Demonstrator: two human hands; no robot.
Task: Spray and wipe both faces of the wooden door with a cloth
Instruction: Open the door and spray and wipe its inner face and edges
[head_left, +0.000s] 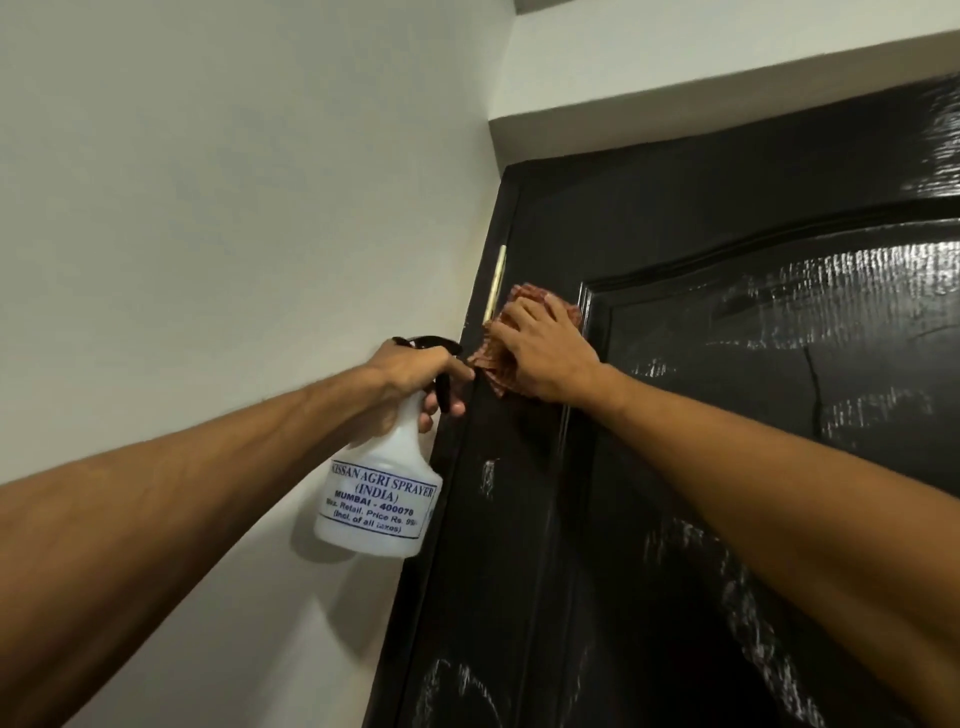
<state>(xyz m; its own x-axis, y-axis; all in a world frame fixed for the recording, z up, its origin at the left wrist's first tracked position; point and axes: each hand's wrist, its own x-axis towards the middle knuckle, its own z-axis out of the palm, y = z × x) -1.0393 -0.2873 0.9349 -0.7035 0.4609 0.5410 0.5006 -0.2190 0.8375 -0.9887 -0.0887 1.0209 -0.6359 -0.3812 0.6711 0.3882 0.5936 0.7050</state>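
Note:
The dark glossy wooden door (727, 415) fills the right half of the view, with wet streaks on its raised panel. My right hand (545, 353) presses a reddish checked cloth (493, 364) flat against the door's left stile, just beside the brass hinge (496, 283). My left hand (415, 374) grips the neck of a white spray bottle (379, 493) with a black trigger head, fingers round the trigger. The bottle hangs by the door's left edge, close to the cloth.
A pale wall (234, 234) runs along the left, meeting the door frame. A white lintel (675, 109) crosses above the door's top edge.

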